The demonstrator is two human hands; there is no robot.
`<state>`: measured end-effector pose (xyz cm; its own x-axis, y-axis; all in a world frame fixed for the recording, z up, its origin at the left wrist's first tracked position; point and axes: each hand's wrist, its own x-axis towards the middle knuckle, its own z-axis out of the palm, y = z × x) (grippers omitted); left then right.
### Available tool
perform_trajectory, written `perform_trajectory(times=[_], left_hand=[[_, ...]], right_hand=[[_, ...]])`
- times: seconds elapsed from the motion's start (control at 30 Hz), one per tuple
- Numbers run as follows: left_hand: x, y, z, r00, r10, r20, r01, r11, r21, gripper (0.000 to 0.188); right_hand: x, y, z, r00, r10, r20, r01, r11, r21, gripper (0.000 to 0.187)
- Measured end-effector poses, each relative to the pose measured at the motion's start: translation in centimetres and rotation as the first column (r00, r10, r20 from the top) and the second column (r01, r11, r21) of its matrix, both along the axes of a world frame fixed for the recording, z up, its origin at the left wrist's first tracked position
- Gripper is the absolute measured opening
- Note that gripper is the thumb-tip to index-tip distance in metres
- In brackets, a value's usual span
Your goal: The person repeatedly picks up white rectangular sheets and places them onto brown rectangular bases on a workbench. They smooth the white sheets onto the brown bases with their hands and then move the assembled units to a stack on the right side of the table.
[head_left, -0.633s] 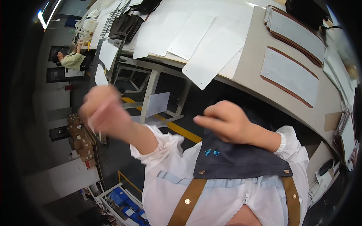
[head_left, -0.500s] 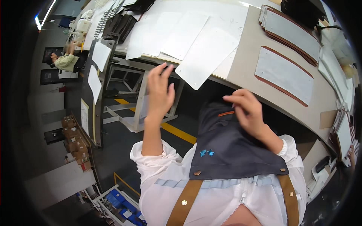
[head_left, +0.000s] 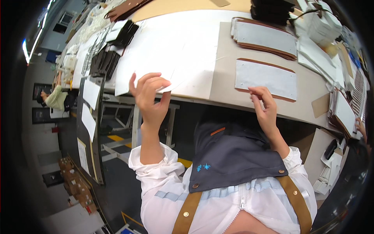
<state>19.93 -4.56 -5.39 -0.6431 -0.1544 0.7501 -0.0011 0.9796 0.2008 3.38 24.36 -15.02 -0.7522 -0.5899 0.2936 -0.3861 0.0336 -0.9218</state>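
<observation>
My left hand (head_left: 150,97) is at the table's front edge, its fingers and thumb closed on the rounded corner of a thin white sheet (head_left: 177,83). That sheet lies among other white sheets on the table, and their outlines wash out in the glare. My right hand (head_left: 265,104) hovers by the front edge of a brown panel with a white-grey face (head_left: 267,78). Its fingers are loosely bent and apart from the thumb, with nothing seen between them. Behind that panel is a stack of similar brown-edged panels (head_left: 265,37).
Black stacked pieces (head_left: 117,41) stand at the table's left, another black stack (head_left: 270,11) at the back. White sheets and packages (head_left: 319,58) crowd the right side. A dark upright board with papers (head_left: 99,128) is left of the table. Another person (head_left: 58,97) sits far left.
My left hand has moved onto the white sheet's corner and closed on it. The sheet no longer juts over the front edge. My right hand has moved toward the single panel; the view has shifted.
</observation>
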Motion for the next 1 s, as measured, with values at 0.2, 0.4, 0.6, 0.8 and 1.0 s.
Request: perform_trajectory(times=[0.2,0.4,0.6,0.8,1.0], left_hand=[[-2.1,3.2,3.9,0.954,-0.237,-0.186,0.289,0.896,0.339,0.018],[-2.9,5.9,-4.3,0.964,-0.217,-0.153,0.248,0.525,0.814,0.026],[-6.9,9.1,-8.3,0.954,-0.297,0.034,0.081,0.368,0.926,0.019],[-10.6,9.9,-9.4,0.925,-0.338,0.173,-0.027,0.397,0.918,0.031],[-13.0,10.9,-10.5,0.944,-0.306,0.124,-0.041,0.265,0.963,0.050]], right_hand=[[-2.4,-0.8,2.0,0.996,-0.072,0.052,0.081,0.977,-0.195,0.047],[-2.4,4.4,1.4,0.958,-0.153,0.242,0.217,0.940,-0.264,0.005],[-3.5,9.9,0.1,0.875,-0.305,0.375,0.362,0.928,-0.089,0.012],[-4.9,12.4,-0.6,0.832,-0.375,0.409,0.414,0.910,-0.007,0.024],[-6.6,13.2,-0.8,0.803,-0.386,0.455,0.403,0.913,0.062,0.026]])
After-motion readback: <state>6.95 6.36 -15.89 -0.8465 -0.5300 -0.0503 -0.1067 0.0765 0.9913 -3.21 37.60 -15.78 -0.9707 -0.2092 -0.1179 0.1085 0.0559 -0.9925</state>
